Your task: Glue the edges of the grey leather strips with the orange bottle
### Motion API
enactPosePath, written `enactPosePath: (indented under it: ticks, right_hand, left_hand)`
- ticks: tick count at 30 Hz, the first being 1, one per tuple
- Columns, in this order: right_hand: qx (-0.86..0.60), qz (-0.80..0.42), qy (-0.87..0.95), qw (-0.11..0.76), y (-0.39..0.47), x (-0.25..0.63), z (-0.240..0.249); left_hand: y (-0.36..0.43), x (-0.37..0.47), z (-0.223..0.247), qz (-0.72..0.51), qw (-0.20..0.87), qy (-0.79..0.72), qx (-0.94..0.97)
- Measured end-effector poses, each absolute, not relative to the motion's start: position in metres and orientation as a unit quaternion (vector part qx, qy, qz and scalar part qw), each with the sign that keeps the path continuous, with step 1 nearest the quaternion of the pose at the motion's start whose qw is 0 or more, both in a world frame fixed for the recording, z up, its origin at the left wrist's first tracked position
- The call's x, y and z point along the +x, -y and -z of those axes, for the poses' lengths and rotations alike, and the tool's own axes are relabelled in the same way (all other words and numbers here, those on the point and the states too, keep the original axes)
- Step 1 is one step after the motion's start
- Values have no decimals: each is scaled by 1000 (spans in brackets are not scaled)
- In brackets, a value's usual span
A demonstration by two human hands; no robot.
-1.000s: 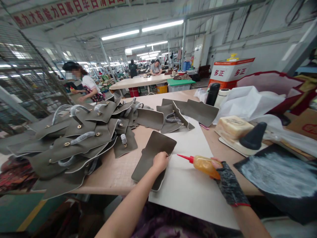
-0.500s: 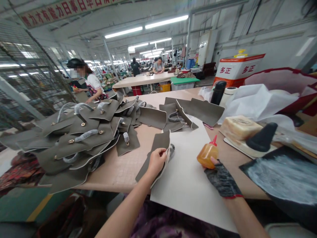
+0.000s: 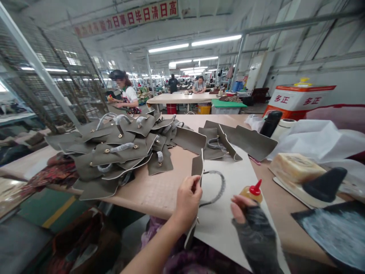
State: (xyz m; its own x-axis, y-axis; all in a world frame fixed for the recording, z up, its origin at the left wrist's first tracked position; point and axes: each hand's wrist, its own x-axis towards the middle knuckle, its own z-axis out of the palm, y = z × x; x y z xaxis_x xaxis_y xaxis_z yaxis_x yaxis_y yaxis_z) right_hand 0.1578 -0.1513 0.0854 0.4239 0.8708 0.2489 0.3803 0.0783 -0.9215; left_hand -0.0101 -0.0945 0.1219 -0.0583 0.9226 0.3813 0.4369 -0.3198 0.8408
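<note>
My left hand pinches the edge of a grey-brown leather panel, which stands nearly upright at the table's front edge. A wrapped grey handle loops out from the panel's right side, over a white sheet. To the right, my right hand, in a dark fingerless glove, is closed round a bottle of amber liquid with a red pointed cap. The bottle is tilted, its tip up and right, apart from the panel.
Similar panels with handles are heaped at the left, others lie behind. At right are a yellowish block, a black item, and a smeared black sheet. A person stands beyond the heap.
The view has swung left. The held panel has turned more edge-on, and its handle now shows. My right hand has rolled the bottle, so less of its body shows.
</note>
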Motion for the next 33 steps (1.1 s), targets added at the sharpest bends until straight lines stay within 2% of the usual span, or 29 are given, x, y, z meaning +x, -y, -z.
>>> enactPosePath:
  ticks: [4, 8, 13, 15, 19, 22, 25, 30, 33]
  right_hand:
    - [-545, -328, 554, 537, 142, 91, -123]
    - [-486, -468, 552, 490, 132, 70, -127]
    - [-491, -528, 529, 448, 132, 66, -124]
    - [-500, -508, 544, 442, 127, 69, -118]
    - [-555, -381, 579, 460, 109, 83, -100]
    - [-567, -364, 579, 459, 100, 88, -98]
    - [-532, -374, 600, 465, 103, 80, -103]
    - [-482, -243, 666, 515, 112, 69, -103]
    - [-441, -224, 714, 495, 117, 77, -109]
  left_hand:
    - [114, -18, -127, -525, 250, -539, 609]
    - [131, -38, -128, -541, 294, -531, 582]
    - [145, -53, -126, -553, 282, -540, 569]
    - [148, -59, -127, -575, 277, -541, 548]
    - [153, -74, -133, -646, 270, -539, 468]
    - [157, -78, -137, -681, 266, -532, 427]
    - [158, -70, -135, -669, 289, -519, 447]
    - [153, -56, -130, -643, 296, -524, 474]
    - [151, -56, -132, -638, 271, -534, 484]
